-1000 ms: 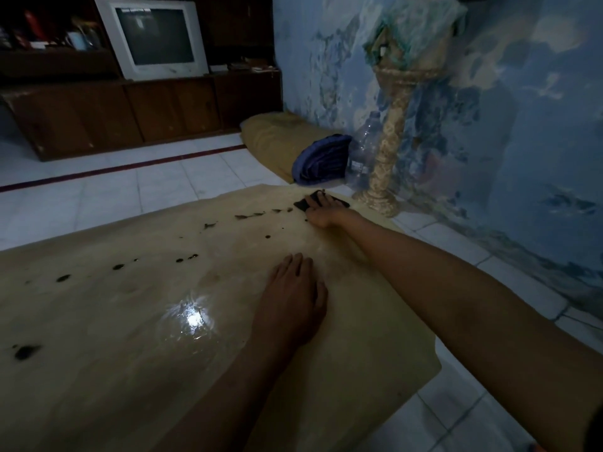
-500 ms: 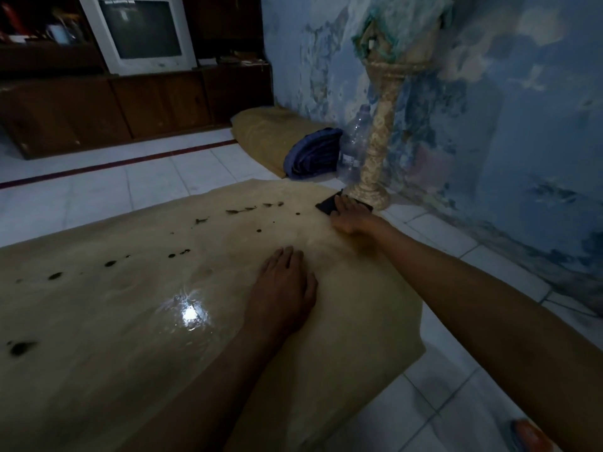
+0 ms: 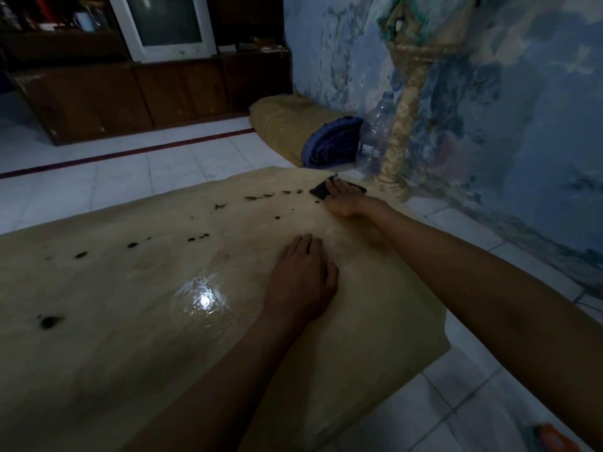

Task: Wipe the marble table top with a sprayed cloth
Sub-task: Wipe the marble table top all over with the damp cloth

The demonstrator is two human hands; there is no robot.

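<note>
The beige marble table top (image 3: pixel 114 321) fills the lower left, wet and shiny around a bright light reflection. A line of dark spots (image 3: pixel 195 238) runs across its far part. My right hand (image 3: pixel 346 199) presses flat on a small dark cloth (image 3: pixel 319 191) at the table's far right corner. Most of the cloth is hidden under the fingers. My left hand (image 3: pixel 301 282) rests palm down on the table near the middle right, fingers together, holding nothing.
A stone pedestal (image 3: pixel 401 135) stands just beyond the far right corner, with a clear plastic bottle (image 3: pixel 375 132) and a folded blue cloth (image 3: pixel 332 141) on a tan mattress (image 3: pixel 284 122). White tiled floor surrounds the table. A wooden cabinet (image 3: pixel 130 93) with a TV is at the back.
My right hand has slid the cloth from left of the corner out toward the far right corner. The left hand has stayed planted. The camera has shifted slightly.
</note>
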